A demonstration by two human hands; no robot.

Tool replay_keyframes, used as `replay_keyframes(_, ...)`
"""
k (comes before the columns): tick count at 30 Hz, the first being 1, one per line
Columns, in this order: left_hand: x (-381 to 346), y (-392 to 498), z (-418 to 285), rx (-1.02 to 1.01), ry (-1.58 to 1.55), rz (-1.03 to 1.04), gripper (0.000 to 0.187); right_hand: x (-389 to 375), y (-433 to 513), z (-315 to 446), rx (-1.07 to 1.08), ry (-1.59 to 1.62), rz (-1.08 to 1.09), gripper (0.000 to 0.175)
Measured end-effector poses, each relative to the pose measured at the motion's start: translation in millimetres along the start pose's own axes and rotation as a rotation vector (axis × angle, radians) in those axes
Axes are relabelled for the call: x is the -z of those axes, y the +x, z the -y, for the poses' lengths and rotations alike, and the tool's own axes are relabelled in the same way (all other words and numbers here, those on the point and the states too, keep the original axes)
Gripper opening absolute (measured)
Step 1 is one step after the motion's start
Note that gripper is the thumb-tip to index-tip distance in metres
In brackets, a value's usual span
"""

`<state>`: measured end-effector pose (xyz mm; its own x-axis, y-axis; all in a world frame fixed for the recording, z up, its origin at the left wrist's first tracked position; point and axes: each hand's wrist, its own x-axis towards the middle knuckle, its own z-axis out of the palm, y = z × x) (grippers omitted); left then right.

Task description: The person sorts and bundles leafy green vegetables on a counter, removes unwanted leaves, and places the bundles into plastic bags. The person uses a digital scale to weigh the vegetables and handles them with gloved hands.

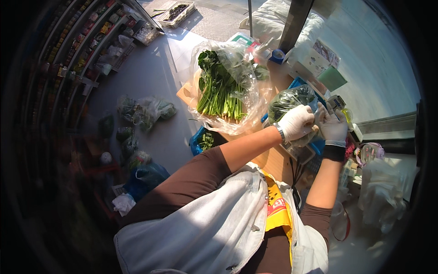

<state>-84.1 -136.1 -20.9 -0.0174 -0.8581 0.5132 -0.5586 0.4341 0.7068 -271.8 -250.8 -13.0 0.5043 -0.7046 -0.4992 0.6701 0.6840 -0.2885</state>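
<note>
A clear plastic bag of leafy greens [291, 100] sits on a scale-like device with a blue tray [299, 82]. My left hand [297, 124], in a white glove, is closed on the gathered plastic at the bag's near side. Loose plastic hangs below its fingers. Just to the right, my right hand [332, 126], also gloved, is held with its fingers apart beside the bag; I see nothing held in it. Left of the bag, a bunch of long-stemmed greens [222, 89] lies in a large opened clear plastic bag [251, 80] on the wooden table [273, 161].
A roll of blue tape [277, 55] stands near the window post [295, 27]. Stocked shelves [73, 44] line the left. Bagged vegetables [150, 111] and a blue plastic bag [147, 178] rest on the floor. Clear plastic bags [383, 195] hang at the right.
</note>
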Motion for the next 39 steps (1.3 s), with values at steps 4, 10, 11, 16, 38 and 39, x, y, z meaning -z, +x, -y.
replay_keyframes(4, 15.0, 9.7, -14.1, 0.304, -0.015, -0.264, 0.018, -45.7, -39.0, -26.6, 0.236, -0.730, 0.389, 0.047)
replay_keyframes(10, 109.6, -16.2, -56.4, 0.224, 0.099, -0.347, 0.012, -121.0, -99.0, -70.8, 0.440, -1.276, 0.568, 0.053)
replay_keyframes(11, 131.9, -25.4, -64.2, 0.209, 0.102, -0.438, 0.013, -126.3, -108.1, -74.4, 0.469, -1.312, 0.549, 0.054)
replay_keyframes(16, 250.3, -113.6, -85.6, 0.302, 0.166, -0.491, 0.015, -131.5, -115.7, -64.1, 0.536, -1.561, 0.576, 0.050)
replay_keyframes(38, 376.5, -392.5, 110.6, 1.118, 0.672, -0.826, 0.028, -107.8, -87.8, -79.7, 0.325, -1.431, 0.360, 0.038)
replay_keyframes(39, 326.1, -360.8, 125.6, 1.017, 0.402, -0.829, 0.027, -103.1, -84.8, -81.4, 0.306, -1.423, 0.320, 0.037)
